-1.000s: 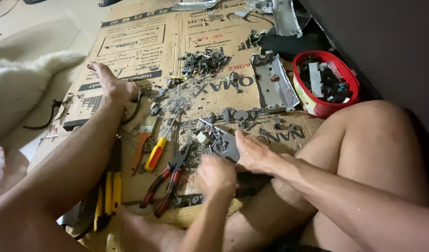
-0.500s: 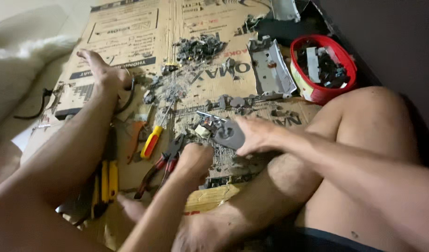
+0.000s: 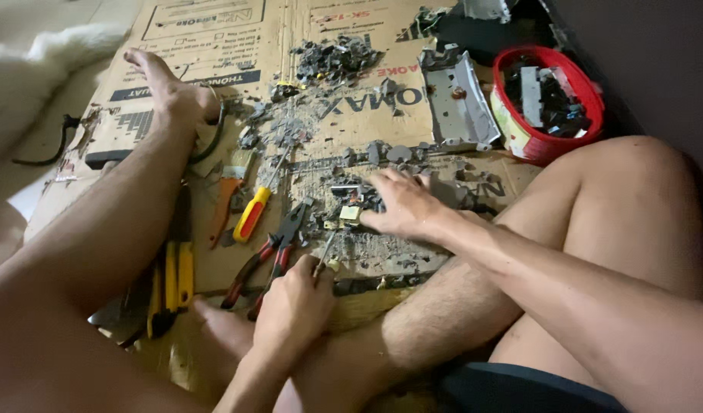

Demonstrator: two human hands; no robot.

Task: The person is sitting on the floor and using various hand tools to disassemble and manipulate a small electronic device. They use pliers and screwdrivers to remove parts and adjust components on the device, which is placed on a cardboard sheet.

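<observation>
The left hand (image 3: 294, 302), at about six o'clock on the flattened cardboard sheet (image 3: 214, 46), is closed in a fist around the handle of a thin metal tool (image 3: 326, 248), whose shaft slants up toward one o'clock into a small component (image 3: 350, 213) with a pale yellowish face. The right hand (image 3: 401, 205) lies palm down just to the three o'clock side of that piece, its fingers spread and pressing on the grey fragments around it; whether it pinches anything beneath them cannot be told. To do this well, the tip should probably stay seated in the seam of the part, the pressing hand kept clear of the line of the shaft in case it slips, and the force applied in small levering motions, not one shove. The component looks small, boxy and partly broken open, sitting amid dusty grey crumbs and chips near the centre of the sheet. At nine o'clock lie red-handled pliers (image 3: 263, 260) and a yellow-and-red screwdriver (image 3: 252, 214); at one o'clock sits a red bowl (image 3: 520, 141) of dark parts, beside a grey metal bracket (image 3: 458, 99).
</observation>
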